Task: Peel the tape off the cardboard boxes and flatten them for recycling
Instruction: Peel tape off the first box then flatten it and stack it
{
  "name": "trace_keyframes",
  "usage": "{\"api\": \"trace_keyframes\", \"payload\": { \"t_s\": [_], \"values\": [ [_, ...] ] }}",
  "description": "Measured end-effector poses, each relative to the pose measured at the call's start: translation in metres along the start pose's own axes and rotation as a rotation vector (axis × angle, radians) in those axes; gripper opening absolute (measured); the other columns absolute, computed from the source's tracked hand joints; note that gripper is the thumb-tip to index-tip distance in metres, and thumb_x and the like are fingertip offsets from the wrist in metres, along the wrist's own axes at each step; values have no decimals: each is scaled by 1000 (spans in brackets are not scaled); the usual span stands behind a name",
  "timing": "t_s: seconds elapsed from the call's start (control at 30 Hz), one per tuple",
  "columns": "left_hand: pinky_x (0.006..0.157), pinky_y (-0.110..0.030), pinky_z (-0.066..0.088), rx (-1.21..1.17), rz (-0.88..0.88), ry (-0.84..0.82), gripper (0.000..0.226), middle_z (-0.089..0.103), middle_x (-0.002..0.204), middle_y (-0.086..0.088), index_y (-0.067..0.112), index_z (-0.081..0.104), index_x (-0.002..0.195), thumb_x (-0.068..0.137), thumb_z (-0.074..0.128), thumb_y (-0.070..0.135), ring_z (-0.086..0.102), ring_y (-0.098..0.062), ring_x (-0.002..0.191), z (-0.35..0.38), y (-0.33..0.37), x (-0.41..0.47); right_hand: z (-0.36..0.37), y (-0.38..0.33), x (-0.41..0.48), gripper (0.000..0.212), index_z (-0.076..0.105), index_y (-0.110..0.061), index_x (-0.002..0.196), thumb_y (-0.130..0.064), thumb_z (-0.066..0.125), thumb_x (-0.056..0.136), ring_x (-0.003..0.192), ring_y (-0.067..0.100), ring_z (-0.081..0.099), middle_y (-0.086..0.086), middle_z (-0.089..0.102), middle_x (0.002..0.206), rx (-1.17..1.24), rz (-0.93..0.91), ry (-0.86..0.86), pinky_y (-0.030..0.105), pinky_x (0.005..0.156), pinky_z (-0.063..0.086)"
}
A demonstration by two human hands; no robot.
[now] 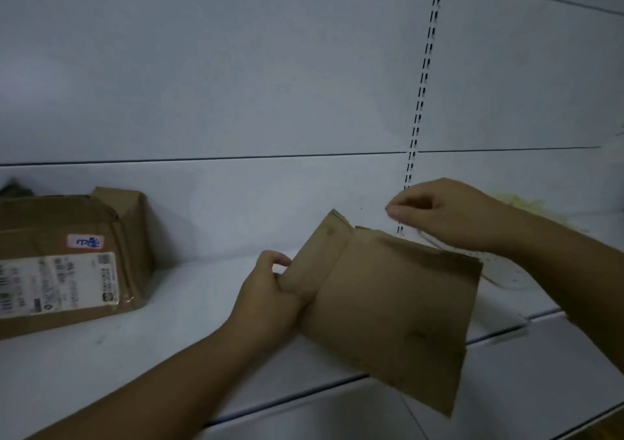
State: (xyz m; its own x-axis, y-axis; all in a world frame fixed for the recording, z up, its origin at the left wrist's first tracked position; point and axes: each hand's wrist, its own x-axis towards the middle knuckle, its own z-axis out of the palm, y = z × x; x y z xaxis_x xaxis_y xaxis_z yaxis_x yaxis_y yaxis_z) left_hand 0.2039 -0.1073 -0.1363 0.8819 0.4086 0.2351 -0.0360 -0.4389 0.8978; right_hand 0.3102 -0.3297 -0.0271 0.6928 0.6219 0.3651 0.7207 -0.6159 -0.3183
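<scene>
A flattened brown cardboard box (391, 308) is held in the air over the white shelf, tilted, with one flap sticking up at its top left. My left hand (270, 297) grips its left edge near that flap. My right hand (442, 213) hovers above the box's upper right corner with fingers curled and pinched together; whether a strip of tape is between them I cannot tell. A second cardboard box (74, 257), still taped and bearing a shipping label, stands on the shelf at the left.
The white shelf (189, 331) has a back panel with a slotted upright (422, 102) behind my right hand. A pale yellowish heap (520, 203) lies at the far right. A dark object (15, 188) shows behind the left box.
</scene>
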Motion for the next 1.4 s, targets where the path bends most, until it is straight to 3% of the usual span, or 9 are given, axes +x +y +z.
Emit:
{"api": "trace_keyframes", "payload": {
  "t_s": [0.1,0.23,0.37,0.47,0.63,0.83,1.0,1.27,1.4],
  "values": [
    [58,-28,47,43,68,-88,9,62,67,4,16,64,81,84,62,23,56,-14,58,-5,7,1,40,9,-8,78,25,-31,145,-75,34,81,132,16,37,-3,30,152,-400,60,-367,34,104,33],
    [65,-12,44,55,29,-227,22,57,110,20,35,57,107,85,61,31,56,-2,100,-14,5,10,101,30,-26,81,-4,-29,149,-73,16,85,145,24,-6,1,-10,159,-546,49,-423,50,116,-2],
    [75,-19,52,4,-5,-537,51,60,119,12,33,47,126,83,69,17,62,-5,98,-15,-5,14,110,30,-32,76,9,-31,149,-71,22,87,145,23,0,0,-2,159,-460,30,-341,49,115,-4],
    [82,-7,41,413,241,-433,51,57,119,23,40,45,130,84,65,32,57,1,98,-18,-14,15,100,25,-34,69,27,-34,144,-66,40,84,135,19,31,-2,31,151,-332,-43,-208,38,111,22],
    [90,-25,45,816,438,-400,32,65,111,20,40,61,111,86,48,56,59,-2,98,-31,-7,17,58,29,-3,9,65,-42,85,-45,57,82,79,0,62,-20,69,81,-76,80,-17,21,70,48],
    [75,-28,41,992,477,-193,27,61,91,2,21,59,87,87,43,42,57,-16,86,-4,13,25,70,72,3,61,27,-25,145,-56,35,94,134,21,37,1,32,152,-59,324,-349,31,106,28],
    [102,-27,30,658,388,-331,61,35,146,5,27,30,142,89,42,56,39,-16,130,31,33,27,54,54,1,36,46,-38,131,-36,40,96,120,6,40,-7,40,146,103,168,-315,23,95,29],
    [112,-35,16,813,507,-444,113,-3,156,16,46,-10,141,50,32,97,2,-10,144,20,40,7,36,50,-35,75,31,-40,140,-65,58,75,127,11,40,-14,39,145,-278,-39,-347,28,100,34],
    [117,-35,1,906,445,-533,116,-31,146,25,45,-35,132,53,35,94,-19,-4,141,5,28,-17,53,47,-33,44,56,-29,122,-56,42,90,98,19,60,-1,67,111,-372,-211,-38,29,78,44]
  ]
}}
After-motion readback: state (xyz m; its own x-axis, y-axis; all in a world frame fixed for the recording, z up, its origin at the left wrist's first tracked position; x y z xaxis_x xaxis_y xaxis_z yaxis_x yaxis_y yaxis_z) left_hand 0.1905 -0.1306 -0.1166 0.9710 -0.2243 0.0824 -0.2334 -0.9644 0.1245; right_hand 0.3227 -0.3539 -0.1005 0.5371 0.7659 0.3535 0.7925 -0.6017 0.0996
